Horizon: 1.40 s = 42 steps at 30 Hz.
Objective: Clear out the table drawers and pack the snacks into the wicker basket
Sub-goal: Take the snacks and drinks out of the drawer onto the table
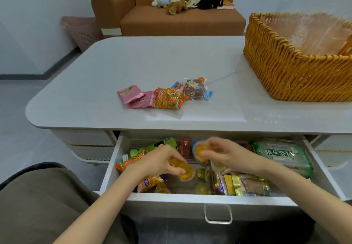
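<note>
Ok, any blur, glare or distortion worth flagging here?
Head view: right hand and its jelly cup motion-blurred, left hand less so; wicker basket rim smeared; wide-angle bending curves the table; faint glare near its front edge.

Light bright, even, diffuse; shadows soft. Pale glare streaks on bench [247,118] top, lower right. Inside of drawer [209,196] dimmer under the overhang. Motion blur on right hand [224,154]. Rim of wicker basket [285,76] smeared at right edge. Straight lines bow toward frame edges.
</note>
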{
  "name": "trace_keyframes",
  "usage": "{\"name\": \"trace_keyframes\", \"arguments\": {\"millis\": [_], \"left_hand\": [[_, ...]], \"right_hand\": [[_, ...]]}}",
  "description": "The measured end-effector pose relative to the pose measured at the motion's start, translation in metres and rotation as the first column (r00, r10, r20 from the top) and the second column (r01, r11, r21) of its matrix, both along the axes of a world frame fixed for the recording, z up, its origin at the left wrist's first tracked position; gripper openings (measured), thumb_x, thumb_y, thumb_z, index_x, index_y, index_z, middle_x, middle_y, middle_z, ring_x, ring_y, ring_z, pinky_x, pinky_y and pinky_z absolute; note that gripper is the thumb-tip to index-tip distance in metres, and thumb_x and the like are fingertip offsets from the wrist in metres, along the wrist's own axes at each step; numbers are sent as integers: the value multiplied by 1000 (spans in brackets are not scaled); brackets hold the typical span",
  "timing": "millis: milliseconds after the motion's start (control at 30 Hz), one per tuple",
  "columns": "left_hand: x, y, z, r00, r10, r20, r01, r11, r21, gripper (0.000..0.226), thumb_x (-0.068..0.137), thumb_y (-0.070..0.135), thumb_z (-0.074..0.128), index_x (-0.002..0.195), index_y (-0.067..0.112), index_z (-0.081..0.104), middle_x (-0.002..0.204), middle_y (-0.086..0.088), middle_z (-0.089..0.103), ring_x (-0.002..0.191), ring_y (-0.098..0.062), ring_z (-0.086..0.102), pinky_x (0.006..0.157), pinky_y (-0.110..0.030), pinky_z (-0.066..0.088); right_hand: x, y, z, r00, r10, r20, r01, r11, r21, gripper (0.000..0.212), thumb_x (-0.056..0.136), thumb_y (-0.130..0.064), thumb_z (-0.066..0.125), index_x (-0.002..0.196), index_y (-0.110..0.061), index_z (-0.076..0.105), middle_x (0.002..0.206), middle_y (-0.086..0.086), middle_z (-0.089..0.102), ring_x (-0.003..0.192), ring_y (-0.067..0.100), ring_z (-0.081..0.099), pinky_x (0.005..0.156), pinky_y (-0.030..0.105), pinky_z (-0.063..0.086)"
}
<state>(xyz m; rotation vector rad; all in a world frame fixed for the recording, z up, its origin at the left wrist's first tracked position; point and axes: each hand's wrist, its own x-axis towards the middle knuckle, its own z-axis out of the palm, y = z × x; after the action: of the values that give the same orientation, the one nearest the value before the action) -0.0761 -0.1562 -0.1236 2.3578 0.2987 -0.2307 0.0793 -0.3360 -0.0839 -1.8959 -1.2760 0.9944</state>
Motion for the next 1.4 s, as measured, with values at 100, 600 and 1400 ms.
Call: {"name": "trace_keyframes", "arguments": {"millis": [100,600,1400], "left_hand": [[0,0,28,988,85,125,-71,991,-114,28,83,32,72,111,24,71,108,14,67,98,0,62,85,-21,52],[18,29,41,708,440,552,-451,883,-126,31,81,24,75,112,24,71,113,11,62,106,-7,58,84,-22,54],[16,13,31,690,338,640,-575,793,201,40,87,34,66,127,33,58,133,6,44,124,-12,40,93,-27,40]], "right_hand": [[12,1,23,982,-186,25,180,971,156,28,89,-41,56,111,-25,52,103,-9,67,91,4,65,79,22,55],[47,40,4,859,-446,251,372,881,291,65,95,-29,56,150,-24,21,139,5,43,129,23,34,104,33,29],[32,36,-25,710,-605,360,275,709,649,32,84,-5,69,113,-7,56,125,3,40,112,-1,37,96,3,32]]}}
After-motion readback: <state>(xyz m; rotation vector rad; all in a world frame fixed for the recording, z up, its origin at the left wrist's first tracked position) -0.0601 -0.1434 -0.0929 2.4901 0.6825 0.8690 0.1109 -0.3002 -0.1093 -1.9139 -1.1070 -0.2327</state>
